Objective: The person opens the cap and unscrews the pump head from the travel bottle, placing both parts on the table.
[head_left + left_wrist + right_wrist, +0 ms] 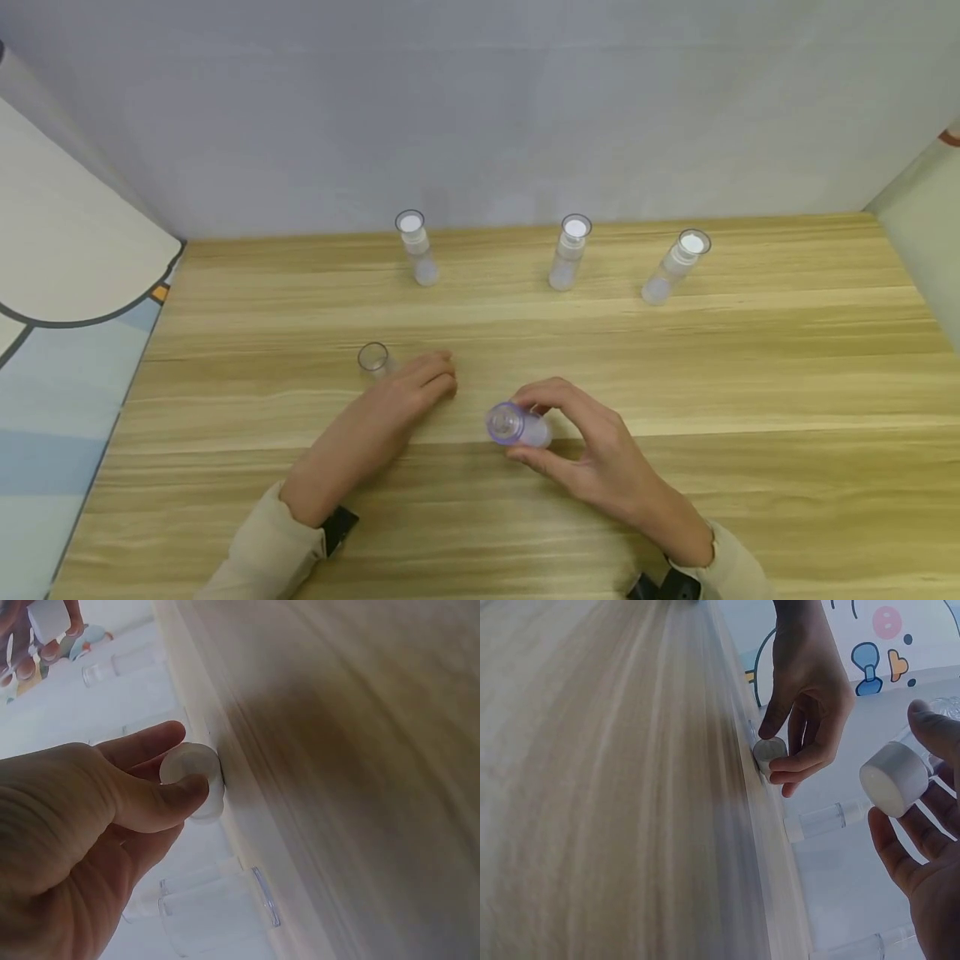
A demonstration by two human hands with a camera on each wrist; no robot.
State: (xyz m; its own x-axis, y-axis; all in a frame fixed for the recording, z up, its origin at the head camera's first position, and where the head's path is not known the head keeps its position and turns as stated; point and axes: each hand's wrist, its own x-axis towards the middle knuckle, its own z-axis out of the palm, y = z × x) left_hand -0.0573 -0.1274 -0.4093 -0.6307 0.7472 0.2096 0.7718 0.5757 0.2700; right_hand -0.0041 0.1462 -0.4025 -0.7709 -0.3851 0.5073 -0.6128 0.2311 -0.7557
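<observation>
My right hand grips a small clear bottle between thumb and fingers, above the table in front of me. Its round mouth shows a purplish rim in the head view, and its white base faces the right wrist camera. To the left, my left hand is low at the tabletop. Its thumb and fingers pinch a small white round piece, which the hand hides in the head view. Just beyond that hand stands a clear cap, partly covered by it.
Along the back of the wooden table stand three small bottles with white tops: a left one, a middle one and a right one. A pale grey wall rises behind them.
</observation>
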